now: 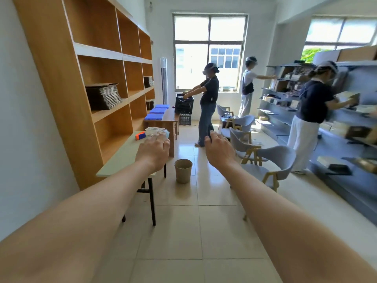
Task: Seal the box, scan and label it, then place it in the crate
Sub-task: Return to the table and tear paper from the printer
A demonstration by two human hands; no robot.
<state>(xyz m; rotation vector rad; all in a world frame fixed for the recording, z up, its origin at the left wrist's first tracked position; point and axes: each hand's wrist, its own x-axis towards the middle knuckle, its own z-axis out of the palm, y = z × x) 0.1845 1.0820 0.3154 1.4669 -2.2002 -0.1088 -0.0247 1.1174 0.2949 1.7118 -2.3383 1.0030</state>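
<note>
Both forearms reach forward, bare, empty-handed. Left hand [153, 152]: back up, fingers [161, 138] loosely extended, holding nothing, over the tabletop [120, 158]. Right hand [219, 150]: back up, fingers [215, 134] relaxed and straight, holding nothing, above the floor.

Shelving unit [98, 78], wooden: left of the left fingers; flat cartons [104, 96] stacked in one bay.

Crate [184, 104], black: well beyond both hands, between them, stacked on a second crate, held by a person [208, 103].

Bin [183, 170]: on the floor below and between the hands.

Basket [156, 130], white: just beyond the left fingers.

Orange-blue tool [140, 136]: just left of the left fingers; type unclear.

Task box: cannot tell which carton it is.
</note>
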